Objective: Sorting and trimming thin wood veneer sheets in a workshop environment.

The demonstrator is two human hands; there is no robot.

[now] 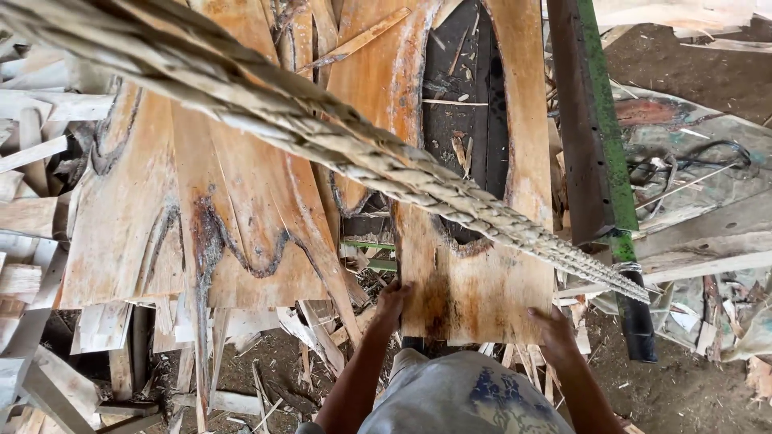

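Head view: our left hand and right hand grip the veneer sheet by its lower edge, fingers curled on it, mid-frame.

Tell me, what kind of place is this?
Probably a wood veneer workshop. Both hands, left hand and right hand, grip a thin veneer sheet with a big hole; more sheets lie alongside, offcuts litter the dirt floor.

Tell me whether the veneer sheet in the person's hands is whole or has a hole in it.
It has a hole. The veneer sheet, gripped at its near edge by the left hand and right hand, shows a long dark gap through its upper middle.
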